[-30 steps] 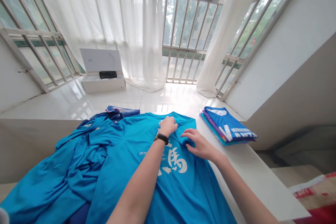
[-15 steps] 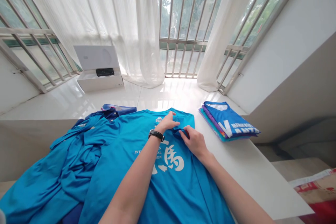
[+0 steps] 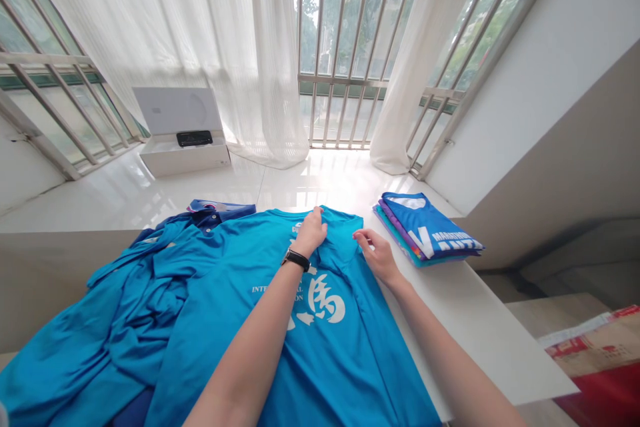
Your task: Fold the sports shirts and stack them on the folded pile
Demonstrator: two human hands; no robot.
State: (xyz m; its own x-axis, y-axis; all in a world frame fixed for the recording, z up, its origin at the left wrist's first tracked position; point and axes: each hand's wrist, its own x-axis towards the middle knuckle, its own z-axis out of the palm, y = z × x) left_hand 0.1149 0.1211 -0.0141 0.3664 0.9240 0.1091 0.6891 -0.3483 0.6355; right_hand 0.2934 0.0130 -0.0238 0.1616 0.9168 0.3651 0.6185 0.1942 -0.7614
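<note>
A blue T-shirt [image 3: 230, 280] with white lettering lies spread out in front of me, its collar toward the window. On its upper part, by the neckline, is my left hand [image 3: 311, 232], wearing a black wristband [image 3: 296, 259]; its fingers are closed on the fabric, though the fingertips are partly hidden. Beside the shirt's right shoulder is my right hand [image 3: 379, 256], its fingers loosely bent and apart, with no cloth visible in them. Left of the T-shirt lies a crumpled heap of blue clothes [image 3: 125, 307], with a dark blue polo collar [image 3: 213, 215] behind it.
A stack of folded shirts [image 3: 430, 227] sits to the right on the white ledge [image 3: 480, 307]. An open white box [image 3: 185, 157] with a black object [image 3: 194, 139] stands at the back left. White curtains [image 3: 240, 53] hang before barred windows. A red and tan bag [image 3: 600, 360] is at lower right.
My right hand has let go of a fold of the T-shirt and moved right, off the cloth. The shirt's right shoulder lies flatter. My left hand has shifted slightly toward the collar.
</note>
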